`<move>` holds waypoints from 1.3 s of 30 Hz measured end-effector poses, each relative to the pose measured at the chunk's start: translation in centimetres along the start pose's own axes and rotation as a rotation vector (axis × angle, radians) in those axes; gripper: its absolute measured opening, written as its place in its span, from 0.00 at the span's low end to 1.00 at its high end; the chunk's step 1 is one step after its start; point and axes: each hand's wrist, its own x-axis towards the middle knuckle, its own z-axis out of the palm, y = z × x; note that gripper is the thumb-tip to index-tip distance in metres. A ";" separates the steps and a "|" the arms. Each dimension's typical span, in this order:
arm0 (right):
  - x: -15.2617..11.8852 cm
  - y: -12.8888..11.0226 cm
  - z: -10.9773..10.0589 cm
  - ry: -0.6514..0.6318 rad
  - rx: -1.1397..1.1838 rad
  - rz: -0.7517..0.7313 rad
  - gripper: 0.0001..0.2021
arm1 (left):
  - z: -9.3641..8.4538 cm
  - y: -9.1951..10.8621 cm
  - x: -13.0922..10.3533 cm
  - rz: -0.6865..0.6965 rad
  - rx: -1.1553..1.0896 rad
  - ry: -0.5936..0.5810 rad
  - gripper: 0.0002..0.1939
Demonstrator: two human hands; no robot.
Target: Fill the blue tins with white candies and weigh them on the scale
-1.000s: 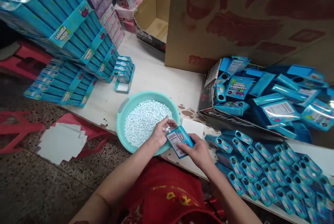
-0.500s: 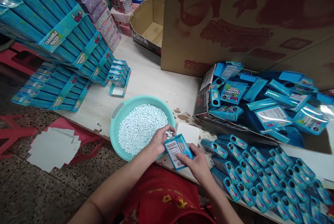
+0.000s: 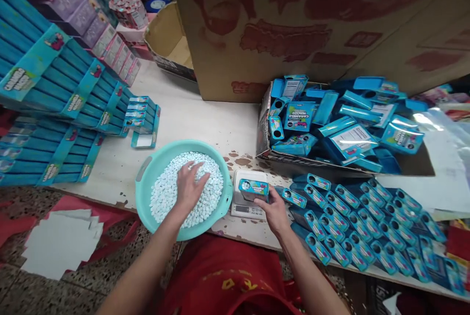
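Note:
My left hand [image 3: 191, 187] is over the white candies [image 3: 165, 195] in the turquoise basin [image 3: 142, 207], its fingers spread and their tips at the candies. On the right, my right hand [image 3: 273, 209] holds a small blue box [image 3: 254, 187] by its right side, thumb in front. The box stands upright on or just above the white scale [image 3: 242, 211], its top with a round opening facing up. White candies show in that opening. The scale sits right beside the basin; its display is too small to read.
Rows of blue boxes [image 3: 352, 227] stand right of the scale. Behind them, a carton [image 3: 264, 133] holds a heap of blue boxes. A large cardboard box [image 3: 220, 60] rises at the back. Stacked blue display trays [image 3: 66, 104] fill the left, with white sheets [image 3: 62, 241] below.
My left hand has left the blue box and moved to the candies, its fingers now spread. My right hand has turned the box upright over the scale. The view has shifted right.

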 end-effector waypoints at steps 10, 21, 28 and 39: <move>3.2 2.7 -0.5 0.051 -0.357 -0.154 0.13 | 0.8 1.2 0.5 0.087 0.150 -0.210 0.17; -3.9 -2.7 -3.7 0.132 -0.385 -0.193 0.15 | 2.9 3.4 1.2 0.152 0.234 -0.251 0.17; -6.1 -2.5 -6.5 0.314 -0.311 -0.069 0.15 | 4.9 4.0 0.9 0.216 0.235 -0.280 0.16; -6.9 -0.7 -6.9 0.364 -0.292 -0.021 0.16 | 6.0 5.0 -0.1 0.353 0.251 -0.311 0.15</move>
